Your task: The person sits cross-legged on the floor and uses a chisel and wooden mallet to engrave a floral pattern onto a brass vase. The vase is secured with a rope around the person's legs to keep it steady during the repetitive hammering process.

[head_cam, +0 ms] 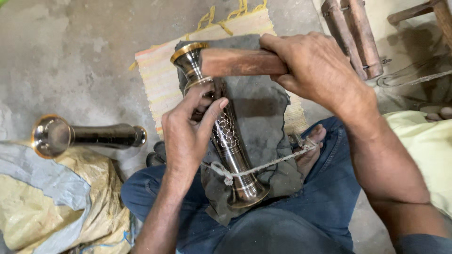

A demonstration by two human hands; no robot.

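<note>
A tall dark metal vase [230,141] with a brass rim and an engraved lattice band lies across my lap on a dark cloth [263,113]. A thin cord [278,162] ties it down near its base. My left hand [188,131] pinches something small against the vase's upper neck; the item is hidden by my fingers. My right hand [315,66] grips a wooden mallet [238,62], whose head sits close to the vase's rim. A toe [313,141] holds the cord's far end.
A second dark vase [84,136] lies on its side on the concrete floor at left, above crumpled sacks [56,202]. A striped woven mat [160,80] lies under the cloth. Wooden blocks [353,33] and a wooden stool leg stand at top right.
</note>
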